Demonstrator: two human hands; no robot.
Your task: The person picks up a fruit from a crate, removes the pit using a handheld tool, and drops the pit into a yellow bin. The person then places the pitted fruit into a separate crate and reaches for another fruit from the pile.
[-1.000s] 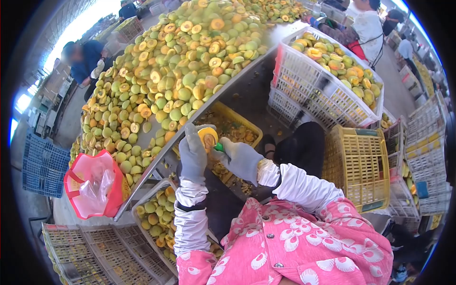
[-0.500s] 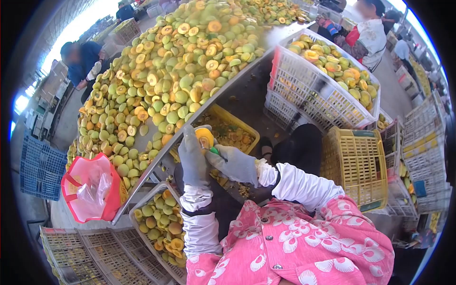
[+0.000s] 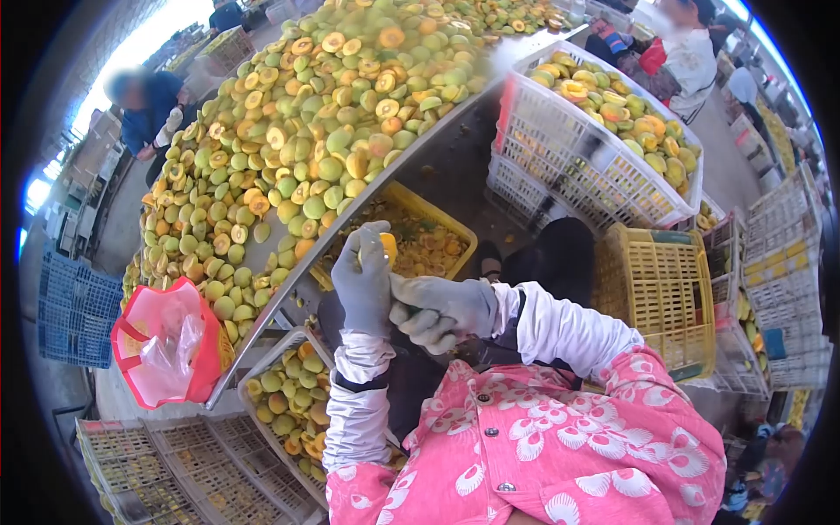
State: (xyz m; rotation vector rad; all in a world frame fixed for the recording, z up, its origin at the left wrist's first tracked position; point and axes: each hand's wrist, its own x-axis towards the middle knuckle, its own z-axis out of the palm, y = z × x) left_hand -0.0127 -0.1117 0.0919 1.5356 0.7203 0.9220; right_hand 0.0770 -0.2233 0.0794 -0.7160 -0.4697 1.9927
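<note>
Gripping fruit [image 3: 389, 249] just before the yellow bin [image 3: 455, 226]
Left hand [image 3: 363, 271] clasps the fruit at the bin's near side; a slack hold could drop it. Right hand [image 3: 446, 306], also before the bin, is curled, contents untellable; bumping the left could jar the fruit loose.

Place: fruit-processing shed | heap of cut fruit [image 3: 289, 136] | plastic crates [image 3: 582, 166] | other workers [image 3: 691, 70]

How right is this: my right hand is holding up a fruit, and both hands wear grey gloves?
Not quite: the head view shows your left hand holding up the fruit, not your right hand. Both do wear grey gloves.
</note>
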